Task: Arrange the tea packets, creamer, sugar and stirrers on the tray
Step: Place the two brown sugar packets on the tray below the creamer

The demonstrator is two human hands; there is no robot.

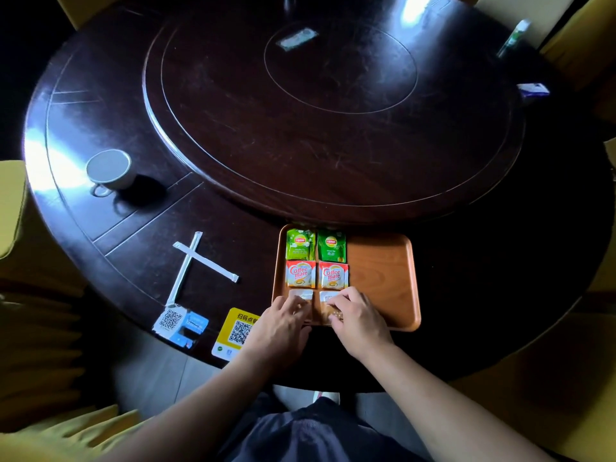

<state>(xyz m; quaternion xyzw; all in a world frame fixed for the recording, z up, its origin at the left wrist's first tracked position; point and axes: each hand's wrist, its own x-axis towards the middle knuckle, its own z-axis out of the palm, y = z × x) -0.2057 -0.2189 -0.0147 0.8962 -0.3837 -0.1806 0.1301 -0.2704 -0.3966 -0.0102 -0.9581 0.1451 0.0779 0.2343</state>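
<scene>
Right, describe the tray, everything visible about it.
The tray is a rounded rectangle with a low raised rim, orange-brown with a wood-grain look. It lies flat on the dark round table, close to its near edge. Its left half holds two green tea packets at the far end, two Coffee mate sachets behind them, and two pale packets nearest. The left hand and right hand press on those. The right half is bare.
</scene>
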